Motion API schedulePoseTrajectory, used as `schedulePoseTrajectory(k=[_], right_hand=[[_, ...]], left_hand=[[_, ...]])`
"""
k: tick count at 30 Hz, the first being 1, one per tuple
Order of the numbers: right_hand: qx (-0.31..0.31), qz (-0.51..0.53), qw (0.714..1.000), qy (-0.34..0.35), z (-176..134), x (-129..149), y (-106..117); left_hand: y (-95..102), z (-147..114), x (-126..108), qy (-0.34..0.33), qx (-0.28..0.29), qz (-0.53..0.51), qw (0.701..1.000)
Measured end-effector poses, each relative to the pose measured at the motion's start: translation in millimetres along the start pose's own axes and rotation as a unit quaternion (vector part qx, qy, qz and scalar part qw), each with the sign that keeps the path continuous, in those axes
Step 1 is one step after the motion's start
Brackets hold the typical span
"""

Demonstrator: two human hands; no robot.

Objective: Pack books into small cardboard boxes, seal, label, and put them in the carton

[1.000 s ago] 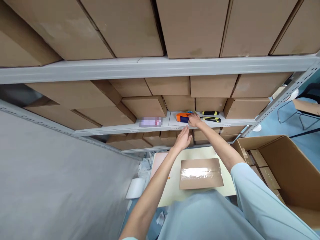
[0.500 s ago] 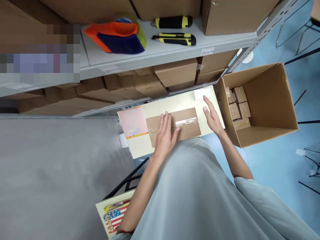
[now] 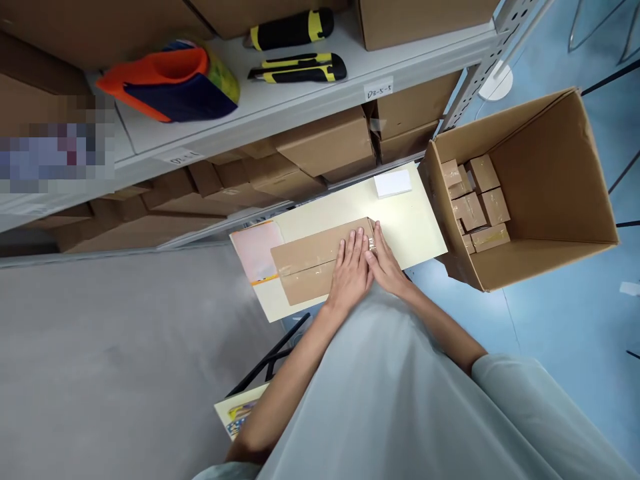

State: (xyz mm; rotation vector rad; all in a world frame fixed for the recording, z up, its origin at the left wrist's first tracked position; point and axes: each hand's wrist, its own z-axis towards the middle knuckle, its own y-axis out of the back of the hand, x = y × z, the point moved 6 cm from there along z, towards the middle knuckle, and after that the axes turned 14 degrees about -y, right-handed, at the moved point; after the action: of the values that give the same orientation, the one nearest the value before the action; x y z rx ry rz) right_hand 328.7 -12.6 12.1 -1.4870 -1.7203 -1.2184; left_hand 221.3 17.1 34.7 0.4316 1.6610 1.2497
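A long brown cardboard box with clear tape along its top lies on a narrow cream table. My left hand rests flat on the box's top near its right end, fingers stretched out. At that right end, my right hand lies against the box's edge with its fingers extended, close beside the left one. A pinkish sheet with an orange edge is partly under the box's left end. Behind my right hand, a small white stack of paper or card sits near the table's back edge.
To the right stands a large open carton with several small taped boxes inside. A grey shelf behind the table carries two utility knives and an orange and navy tape dispenser. Brown boxes fill the lower shelf.
My right hand has moved left from above the table onto the box's right end. My left hand has slid toward that end. The box has shifted left over the pinkish sheet; the view has shifted.
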Motion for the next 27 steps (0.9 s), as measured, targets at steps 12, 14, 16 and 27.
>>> schedulePoseTrajectory(k=[12, 14, 16, 27], right_hand=[[0.018, 0.006, 0.997, -0.076, 14.1, -24.5, 4.3], [-0.026, -0.06, 0.997, -0.045, 9.6, -7.9, 10.2], [-0.068, -0.125, 0.99, -0.015, 5.7, 10.2, 12.2], [-0.137, -0.246, 0.959, -0.022, 20.9, 16.9, -13.1]], left_hand=[[6.6, -5.4, 7.0, 0.02, -0.018, -0.03, 0.999], [24.9, -23.9, 25.3, 0.071, -0.073, -0.04, 0.994], [46.7, -51.9, 50.8, 0.143, -0.137, -0.034, 0.98], [48.7, -124.9, 117.1, 0.423, -0.221, -0.177, 0.861]])
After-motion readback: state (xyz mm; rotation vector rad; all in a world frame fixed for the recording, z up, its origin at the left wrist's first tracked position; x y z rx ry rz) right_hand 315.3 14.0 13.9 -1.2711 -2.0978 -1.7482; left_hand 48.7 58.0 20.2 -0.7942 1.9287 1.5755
